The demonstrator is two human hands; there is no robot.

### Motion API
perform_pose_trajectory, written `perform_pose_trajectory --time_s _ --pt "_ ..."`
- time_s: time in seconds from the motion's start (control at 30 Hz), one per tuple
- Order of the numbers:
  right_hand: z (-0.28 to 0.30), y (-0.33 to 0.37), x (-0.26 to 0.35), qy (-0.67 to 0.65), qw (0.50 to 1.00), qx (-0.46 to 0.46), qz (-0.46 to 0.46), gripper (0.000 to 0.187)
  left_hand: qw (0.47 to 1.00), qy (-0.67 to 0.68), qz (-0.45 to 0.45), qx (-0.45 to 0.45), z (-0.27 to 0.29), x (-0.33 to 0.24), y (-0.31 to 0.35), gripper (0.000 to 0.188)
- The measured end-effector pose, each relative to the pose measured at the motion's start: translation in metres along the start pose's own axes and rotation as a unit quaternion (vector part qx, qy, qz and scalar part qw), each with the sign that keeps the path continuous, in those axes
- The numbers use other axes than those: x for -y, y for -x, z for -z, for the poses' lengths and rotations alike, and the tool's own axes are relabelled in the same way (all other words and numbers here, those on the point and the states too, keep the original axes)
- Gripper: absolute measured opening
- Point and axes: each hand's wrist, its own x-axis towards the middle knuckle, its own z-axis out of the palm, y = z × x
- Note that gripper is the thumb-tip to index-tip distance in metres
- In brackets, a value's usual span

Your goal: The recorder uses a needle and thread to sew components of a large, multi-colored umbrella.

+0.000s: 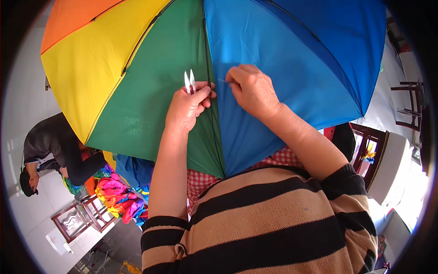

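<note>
An opened umbrella (pixel 150 91) with orange, yellow, green and blue panels spreads in front of me, its inner side with the dark ribs showing. My left hand (pixel 183 107) is closed around small metal thread snips (pixel 190 83), whose two pointed blades stick up apart from each other. Its thumb and fingers also pinch the dark rib (pixel 206 55) at the seam between the green and blue panels. Just right of that seam, my right hand (pixel 255 91) is closed in a pinch over the light blue panel. A thin sliver shows at its fingertips, too small to name.
Red checked cloth (pixel 200 179) shows below the umbrella's near edge. At left, a person in dark clothes (pixel 59 141) bends over beside a heap of multicoloured fabric (pixel 121 196) and a wooden-framed seat (pixel 73 222). Dark wooden chairs (pixel 413 107) stand at far right.
</note>
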Motion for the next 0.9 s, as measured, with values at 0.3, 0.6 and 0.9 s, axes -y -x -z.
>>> perform_pose_trajectory --time_s 0.3,0.6,0.9 --pt "-0.012 0.001 0.007 0.009 0.999 0.032 0.016 0.009 0.995 0.101 -0.011 0.001 0.004 0.008 0.003 0.023" --pt "-0.009 0.001 0.009 0.011 0.999 0.044 0.017 0.011 0.992 0.124 -0.024 -0.017 0.002 0.009 0.004 0.029" --pt "-0.015 -0.008 0.001 -0.004 0.999 0.027 -0.023 0.010 0.992 0.126 -0.021 -0.013 0.001 0.010 0.004 0.030"
